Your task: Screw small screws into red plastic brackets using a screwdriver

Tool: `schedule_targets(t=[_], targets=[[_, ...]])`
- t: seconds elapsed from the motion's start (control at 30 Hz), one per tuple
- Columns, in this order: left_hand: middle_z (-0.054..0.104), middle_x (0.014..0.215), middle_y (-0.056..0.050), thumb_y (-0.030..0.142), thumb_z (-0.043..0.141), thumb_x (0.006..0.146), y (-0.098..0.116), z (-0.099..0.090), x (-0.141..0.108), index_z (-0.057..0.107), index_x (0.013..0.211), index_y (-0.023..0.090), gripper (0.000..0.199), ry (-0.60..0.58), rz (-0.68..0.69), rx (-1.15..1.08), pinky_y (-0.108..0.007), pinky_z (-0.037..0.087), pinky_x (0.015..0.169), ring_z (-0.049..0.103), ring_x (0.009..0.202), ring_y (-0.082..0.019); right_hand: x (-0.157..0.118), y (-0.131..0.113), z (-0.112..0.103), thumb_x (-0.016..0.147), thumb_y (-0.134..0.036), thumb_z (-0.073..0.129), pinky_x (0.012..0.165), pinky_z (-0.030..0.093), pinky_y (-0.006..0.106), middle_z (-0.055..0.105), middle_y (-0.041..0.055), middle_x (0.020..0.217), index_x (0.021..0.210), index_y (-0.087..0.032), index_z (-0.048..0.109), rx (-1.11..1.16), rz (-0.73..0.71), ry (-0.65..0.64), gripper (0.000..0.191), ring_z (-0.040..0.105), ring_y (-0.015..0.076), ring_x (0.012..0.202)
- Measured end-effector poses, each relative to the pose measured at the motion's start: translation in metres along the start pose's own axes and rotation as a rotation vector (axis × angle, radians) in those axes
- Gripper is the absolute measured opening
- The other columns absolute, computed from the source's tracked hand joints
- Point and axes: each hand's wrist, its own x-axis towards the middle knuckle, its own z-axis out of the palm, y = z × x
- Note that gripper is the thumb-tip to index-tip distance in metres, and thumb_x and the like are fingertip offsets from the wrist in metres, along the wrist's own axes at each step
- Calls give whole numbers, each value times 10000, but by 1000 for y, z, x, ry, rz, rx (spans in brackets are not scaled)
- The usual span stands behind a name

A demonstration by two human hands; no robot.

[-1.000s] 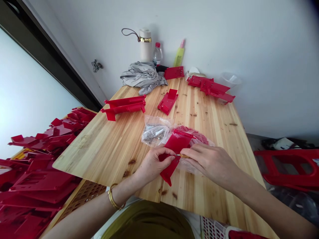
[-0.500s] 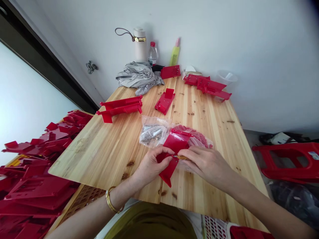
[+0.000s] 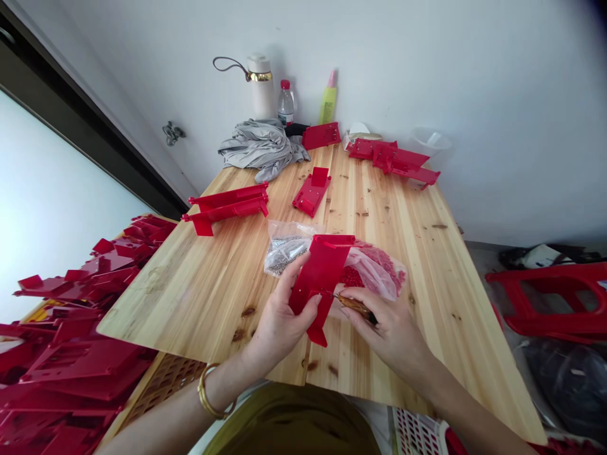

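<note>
My left hand (image 3: 279, 319) grips a long red plastic plate (image 3: 325, 262) by its left side, thumb across its face. The plate is tilted up, with a flap bent out at its near end. In my right hand (image 3: 396, 332) is a small screwdriver (image 3: 355, 307) with an amber-brown handle, held between thumb and fingers. Its thin metal tip points left at the plate's right edge, close to my left thumb; whether it touches cannot be made out. Behind the plate lie a clear bag of small metal pieces (image 3: 286, 248) and a bag of small red parts (image 3: 379, 268).
More red plates lie on the wooden table (image 3: 190, 303): a pair at left (image 3: 230, 205), one in the middle (image 3: 310, 194), a stack at back right (image 3: 393, 163). A grey cloth (image 3: 263, 148) and white flask (image 3: 260, 91) stand behind. Red parts (image 3: 71, 360) heap at left.
The plate has turned more upright toward me. My left fingers have moved from a pinch near the tool's tip to a grip on the plate's side. The screwdriver has shifted slightly right.
</note>
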Motion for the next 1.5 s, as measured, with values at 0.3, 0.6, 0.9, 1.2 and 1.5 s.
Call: schedule_targets(t=[0.3,0.6,0.9,1.2,1.5], targets=[[589,1390,-115,206,629,918,0,7,-5,370,1489,251,629,70,-7,22,-404,514,1067,644,1176,-224,2,-7,6,1001,-218,551,893,623,311,777,65,1169,1174,-216,637,-36,-20,40,193,764,189,1016],[633,1323,-75,180,623,914,-4,5,-8,431,1440,272,567,68,38,102,-363,545,1020,664,1125,-196,-1,-10,13,993,-207,548,829,620,305,775,61,1143,1158,-226,637,-43,14,19,189,773,196,943],[672,1269,-81,182,607,932,-6,10,-15,491,1387,231,472,111,149,356,-339,572,950,679,1118,-209,3,-35,17,979,-145,501,504,504,330,741,101,814,1082,-135,701,-487,-38,-18,225,707,236,587],[643,1285,-99,100,580,932,9,12,-20,451,1430,240,534,129,327,471,-297,573,942,647,1172,-199,15,-33,0,990,-237,506,553,432,273,659,24,717,1005,-202,634,159,198,-176,133,613,162,599],[689,1198,-81,86,549,939,54,-44,10,492,1399,251,493,92,534,833,-280,593,843,688,1049,-180,30,-53,32,909,-557,663,422,98,201,546,-84,632,998,-256,513,1301,713,-300,349,211,29,423]])
